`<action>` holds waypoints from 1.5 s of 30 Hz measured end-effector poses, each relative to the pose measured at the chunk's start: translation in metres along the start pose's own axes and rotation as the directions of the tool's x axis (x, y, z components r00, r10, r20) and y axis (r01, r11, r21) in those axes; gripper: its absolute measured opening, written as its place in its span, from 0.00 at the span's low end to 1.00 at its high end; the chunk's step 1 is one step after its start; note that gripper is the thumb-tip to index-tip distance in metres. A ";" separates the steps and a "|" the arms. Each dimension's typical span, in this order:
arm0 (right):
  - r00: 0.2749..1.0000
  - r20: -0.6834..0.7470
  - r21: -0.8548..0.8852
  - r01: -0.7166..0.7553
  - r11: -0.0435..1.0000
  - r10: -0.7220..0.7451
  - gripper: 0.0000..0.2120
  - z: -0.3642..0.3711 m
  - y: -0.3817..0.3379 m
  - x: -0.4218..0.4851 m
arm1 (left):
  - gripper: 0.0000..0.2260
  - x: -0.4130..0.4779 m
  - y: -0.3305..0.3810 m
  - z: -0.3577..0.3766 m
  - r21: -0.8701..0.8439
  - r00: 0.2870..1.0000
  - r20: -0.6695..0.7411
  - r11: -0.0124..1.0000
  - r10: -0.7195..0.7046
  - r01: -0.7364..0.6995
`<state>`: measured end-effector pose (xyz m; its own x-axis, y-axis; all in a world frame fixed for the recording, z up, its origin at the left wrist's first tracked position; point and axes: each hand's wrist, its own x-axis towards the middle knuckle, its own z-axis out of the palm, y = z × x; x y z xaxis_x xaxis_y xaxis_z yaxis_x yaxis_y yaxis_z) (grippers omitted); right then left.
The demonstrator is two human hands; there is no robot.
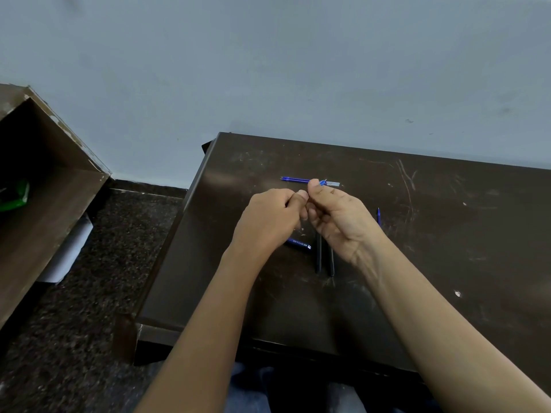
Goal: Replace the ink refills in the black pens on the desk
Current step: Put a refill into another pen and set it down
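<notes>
We work over the dark desk (447,234), its top scratched, with our left hand (268,217) and right hand (337,217) brought together above its middle, fingertips meeting. Both are curled narrow around something small pinched between them; what it is we cannot tell, since the fingers hide it, though a pen part seems likely. To do this step well, we judge that we should keep the piece level over the desk, twist with one hand while the other only steadies, and pull straight along the barrel so a thin refill does not bend. Under our right palm two black pens (325,260) lie side by side, touching or nearly so, long axes running near to far, near ends toward us. Just beyond our fingertips the blue refills (295,179) lie left to right, metal tips pointing left. Below our left hand a blue printed pen piece (299,243) lies slanted. Right of the wrist, another refill tip (378,214) points far.
</notes>
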<state>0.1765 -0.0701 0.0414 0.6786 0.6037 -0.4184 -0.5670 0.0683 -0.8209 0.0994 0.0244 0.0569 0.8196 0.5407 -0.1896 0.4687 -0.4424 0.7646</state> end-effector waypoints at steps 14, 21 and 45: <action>0.998 -0.060 0.030 -0.032 0.999 0.034 0.07 -0.002 0.000 0.001 | 0.16 0.003 -0.006 0.004 0.051 0.999 0.017 0.998 0.033 -0.034; 0.998 -0.026 0.041 -0.050 0.998 0.051 0.07 -0.002 -0.002 0.001 | 0.15 0.003 -0.005 0.003 0.098 0.999 0.039 0.995 0.032 -0.036; 0.998 -0.036 -0.004 -0.053 0.999 0.053 0.03 -0.007 0.002 0.005 | 0.12 0.000 -0.002 0.002 0.059 0.994 0.111 0.998 -0.003 -0.004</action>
<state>0.1819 -0.0725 0.0351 0.6641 0.5772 -0.4752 -0.6006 0.0332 -0.7989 0.0990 0.0231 0.0544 0.8498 0.4590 -0.2592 0.4844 -0.4857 0.7277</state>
